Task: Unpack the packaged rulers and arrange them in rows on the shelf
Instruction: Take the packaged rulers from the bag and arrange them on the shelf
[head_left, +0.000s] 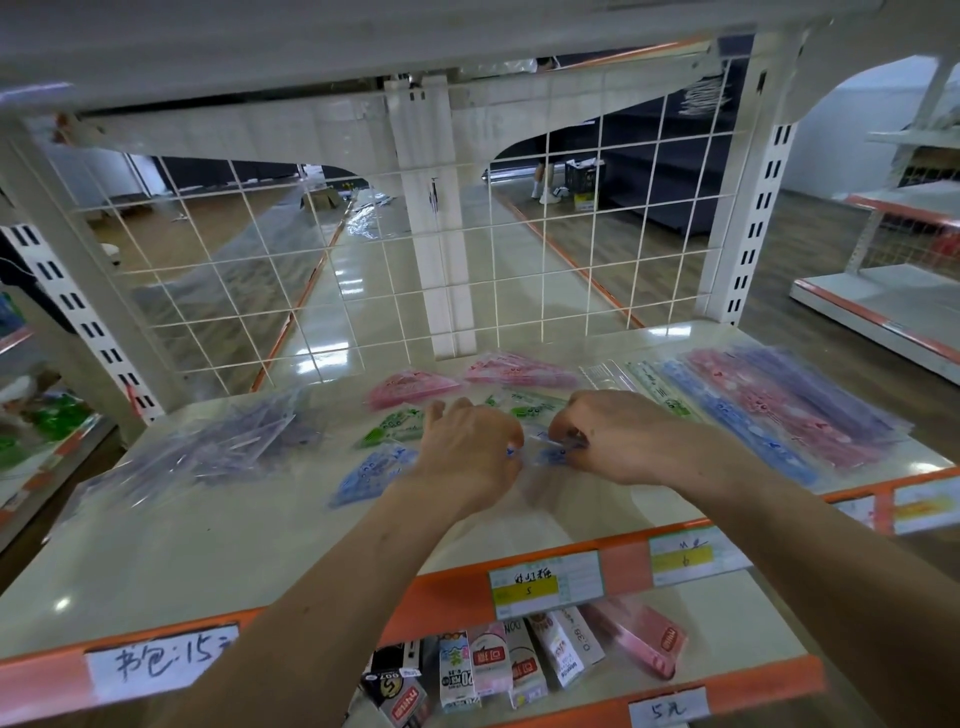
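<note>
Both my hands meet over the middle of the cream shelf. My left hand and my right hand each pinch one end of a small clear packet of blue rulers held between them. Blue triangular rulers lie left of my left hand, green ones behind it, pink ones further back. Long rulers in blue, pink and purple lie in rows at the right. A heap of clear purple packets lies at the left.
A white wire grid closes the shelf's back. An orange front rail carries price labels. Small boxes stand on the lower shelf. Another shelf unit stands at the right. A person's legs show far behind.
</note>
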